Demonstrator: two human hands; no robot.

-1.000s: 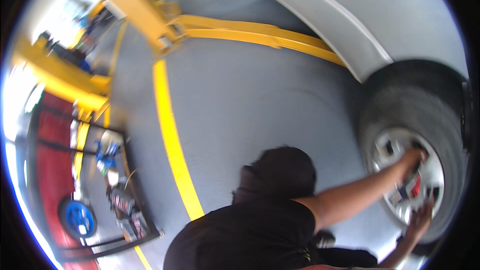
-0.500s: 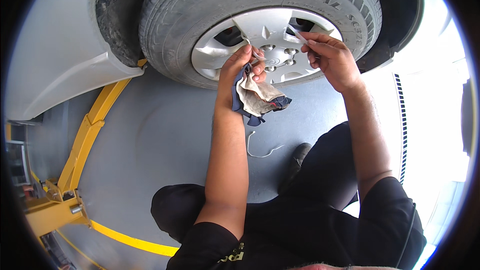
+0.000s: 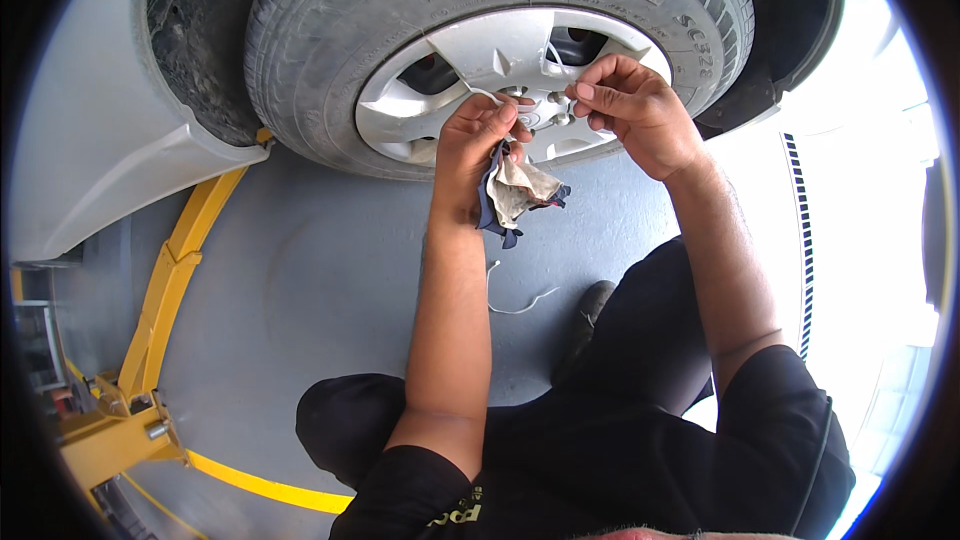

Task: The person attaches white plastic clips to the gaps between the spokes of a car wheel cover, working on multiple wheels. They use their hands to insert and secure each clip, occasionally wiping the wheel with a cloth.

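The left hand [image 3: 480,145] is gripping a crumpled rag [image 3: 520,190] against the palm with the lower fingers closed on it, so the cloth is hanging clear below the hand while the thumb and forefinger are pinching one end of a thin white tie [image 3: 487,93] at the hub. The right hand [image 3: 635,110] is working at the hub's right side, its fingers curled together; whether they are pinching the tie's other end cannot be told. Both hands are meeting at the centre of the silver wheel cover [image 3: 500,55], near the lug nuts [image 3: 553,98], because the tie is threading through the cover's openings there. The tyre [image 3: 330,10] is hanging above the floor [image 3: 300,270], the car resting on a yellow lift arm [image 3: 180,270]. A second loose tie [image 3: 515,300] is lying on the floor between the person's forearms.
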